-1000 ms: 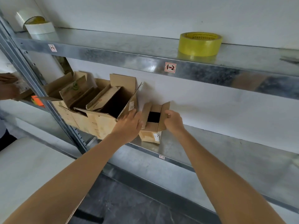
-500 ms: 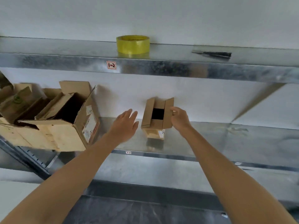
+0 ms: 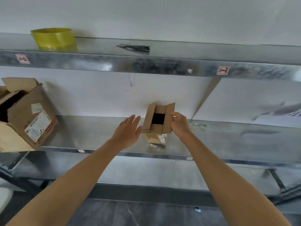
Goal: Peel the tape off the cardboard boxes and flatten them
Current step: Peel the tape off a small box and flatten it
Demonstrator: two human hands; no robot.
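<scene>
The small cardboard box (image 3: 156, 130) stands upright at the front middle of the lower steel shelf (image 3: 228, 141), top flaps raised (its blurred base may or may not touch the metal). The right hand (image 3: 180, 124) pinches the box's right flap. The left hand (image 3: 128, 131) is released, fingers straight, just beside the left flap. A larger opened box (image 3: 27, 118) overhangs the shelf's left end. Above the shelf, on an upper shelf (image 3: 162, 66), lie a yellow tape roll (image 3: 53, 38) and a dark tool (image 3: 135, 48).

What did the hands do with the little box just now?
The right hand slid the small box rightward along the shelf, away from the big box. The left hand followed, open. The right hand still pinches its flap; the yellow tape roll stayed.
</scene>
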